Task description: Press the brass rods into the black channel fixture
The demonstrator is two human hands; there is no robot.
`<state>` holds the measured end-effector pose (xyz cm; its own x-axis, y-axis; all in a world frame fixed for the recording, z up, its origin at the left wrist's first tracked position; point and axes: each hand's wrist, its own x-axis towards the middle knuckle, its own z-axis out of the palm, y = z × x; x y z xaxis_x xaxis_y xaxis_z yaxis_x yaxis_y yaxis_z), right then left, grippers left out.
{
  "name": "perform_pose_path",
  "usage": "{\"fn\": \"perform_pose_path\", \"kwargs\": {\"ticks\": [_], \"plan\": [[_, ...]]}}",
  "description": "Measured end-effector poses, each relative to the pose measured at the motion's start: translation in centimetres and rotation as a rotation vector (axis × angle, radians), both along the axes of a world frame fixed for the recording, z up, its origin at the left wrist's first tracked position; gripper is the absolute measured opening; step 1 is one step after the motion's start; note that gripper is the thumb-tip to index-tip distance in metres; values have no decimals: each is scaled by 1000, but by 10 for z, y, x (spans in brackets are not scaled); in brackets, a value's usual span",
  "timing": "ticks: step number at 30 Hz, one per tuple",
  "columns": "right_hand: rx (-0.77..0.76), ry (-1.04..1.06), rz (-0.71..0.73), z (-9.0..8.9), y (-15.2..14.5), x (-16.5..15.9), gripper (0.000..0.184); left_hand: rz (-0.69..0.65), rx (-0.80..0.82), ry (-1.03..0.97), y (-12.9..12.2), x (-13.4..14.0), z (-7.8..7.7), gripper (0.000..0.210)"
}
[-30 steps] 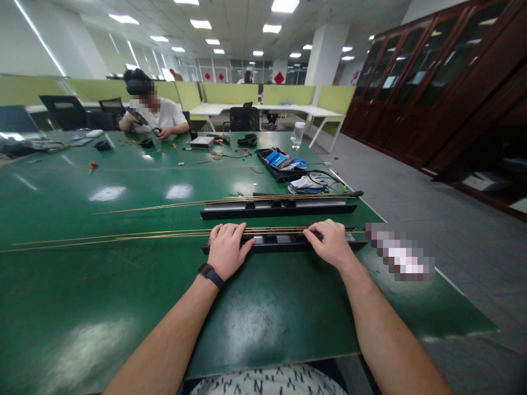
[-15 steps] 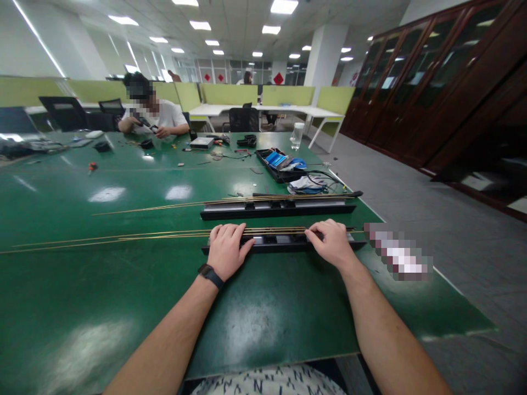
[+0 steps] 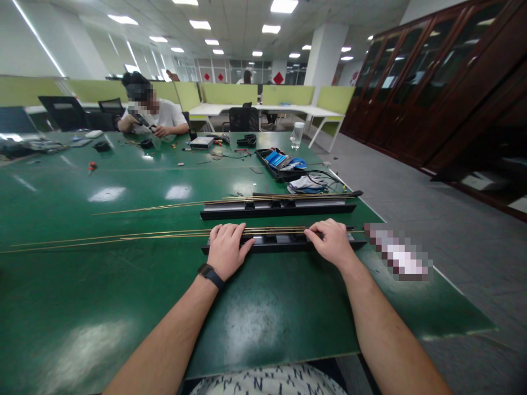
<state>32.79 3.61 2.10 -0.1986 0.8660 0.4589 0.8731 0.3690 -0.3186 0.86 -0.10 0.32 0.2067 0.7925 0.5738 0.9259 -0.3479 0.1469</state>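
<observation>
Shifted slightly: one brass rod [image 3: 164, 236], toward my right hand [image 3: 326, 241], seemingly pinched on rods [image 3: 275, 230]. Left hand [image 3: 225, 249]: loosely spread across them. Advised: light pressure, rods level.

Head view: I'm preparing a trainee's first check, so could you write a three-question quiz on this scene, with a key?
1. Which wrist, left or right, wears the watch?
2. True or false: the left hand and the right hand are both at the near rail.
3. Choose one. The rods at the near rail stick out farther past its:
A) left end
B) right end

Key: 1. Left. 2. True. 3. A.
</observation>
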Motion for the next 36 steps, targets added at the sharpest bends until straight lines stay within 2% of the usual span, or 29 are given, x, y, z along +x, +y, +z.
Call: {"fn": "perform_pose_path", "kwargs": {"ticks": [36], "plan": [[0,5,7,0,0,-1,32,4,8,14,0,0,-1,44]]}}
